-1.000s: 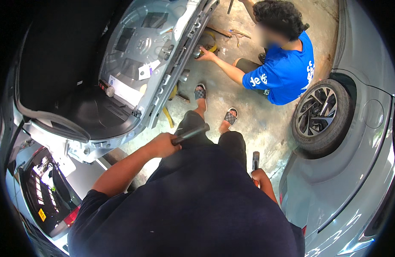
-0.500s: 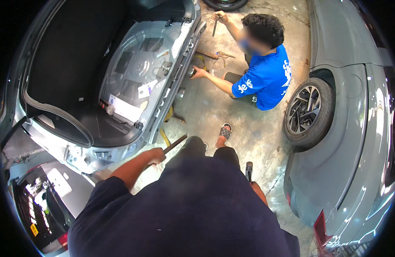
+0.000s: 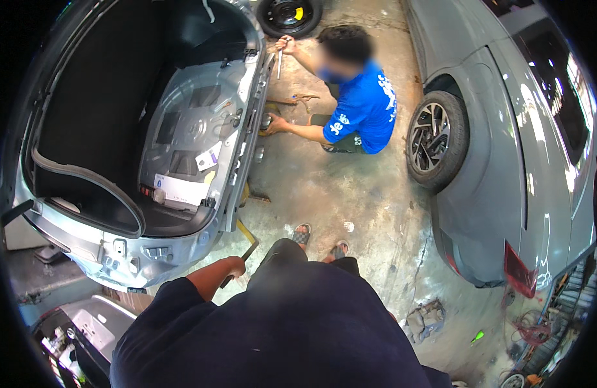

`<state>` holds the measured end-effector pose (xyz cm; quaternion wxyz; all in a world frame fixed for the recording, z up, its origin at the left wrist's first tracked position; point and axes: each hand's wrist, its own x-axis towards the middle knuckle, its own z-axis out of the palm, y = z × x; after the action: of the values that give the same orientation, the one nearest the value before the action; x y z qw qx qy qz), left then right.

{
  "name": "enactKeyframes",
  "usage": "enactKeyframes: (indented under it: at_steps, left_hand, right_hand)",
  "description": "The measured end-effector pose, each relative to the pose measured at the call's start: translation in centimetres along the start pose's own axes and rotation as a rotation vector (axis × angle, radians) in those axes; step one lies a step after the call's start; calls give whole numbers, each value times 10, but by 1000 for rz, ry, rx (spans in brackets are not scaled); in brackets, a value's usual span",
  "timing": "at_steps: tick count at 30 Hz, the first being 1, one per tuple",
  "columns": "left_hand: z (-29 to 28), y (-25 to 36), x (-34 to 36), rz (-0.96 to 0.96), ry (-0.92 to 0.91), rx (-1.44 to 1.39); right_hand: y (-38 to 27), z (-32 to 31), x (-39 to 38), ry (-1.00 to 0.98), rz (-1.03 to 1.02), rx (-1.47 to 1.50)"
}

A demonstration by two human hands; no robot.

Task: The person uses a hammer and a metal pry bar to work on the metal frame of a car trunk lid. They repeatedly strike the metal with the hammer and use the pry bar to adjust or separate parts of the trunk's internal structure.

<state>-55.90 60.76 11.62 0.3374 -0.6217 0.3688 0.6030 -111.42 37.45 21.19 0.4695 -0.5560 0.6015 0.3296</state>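
My left hand (image 3: 234,266) is closed around a dark metal bar (image 3: 252,249), held low beside my left leg near the open car's rear corner. My right hand is hidden behind my dark shirt. Ahead, a co-worker in a blue shirt (image 3: 360,110) squats behind the open car boot (image 3: 182,129). One of the co-worker's hands (image 3: 286,44) is raised with a thin metal rod (image 3: 279,64). Their other hand (image 3: 275,125) reaches to a round metal part (image 3: 266,121) at the car's rear edge.
A grey car with a wheel (image 3: 437,142) stands on the right. A spare wheel (image 3: 288,16) lies at the far end. On the concrete floor are a yellow bar (image 3: 246,233), a clamp-like tool (image 3: 305,97) and a crumpled grey cloth (image 3: 424,320).
My view has shifted to the right. The bar in my left hand has dropped lower and closer to my leg. My right hand and its hammer-like tool have gone out of sight.
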Motion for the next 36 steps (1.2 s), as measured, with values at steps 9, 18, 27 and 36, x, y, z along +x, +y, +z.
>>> enactKeyframes:
  at_steps: [9, 18, 27, 36]
  left_hand:
    - [-18, 45, 16, 334, -60, 787]
    - [-22, 238, -6, 116, 217, 585]
    - [32, 465, -92, -10, 176, 706]
    - [56, 664, -58, 165, 86, 1464]
  right_hand:
    - [114, 63, -32, -25, 32, 176]
    - [299, 158, -68, -100, 109, 460]
    - [423, 268, -63, -83, 363, 935]
    - [423, 341, -64, -48, 449, 1299]
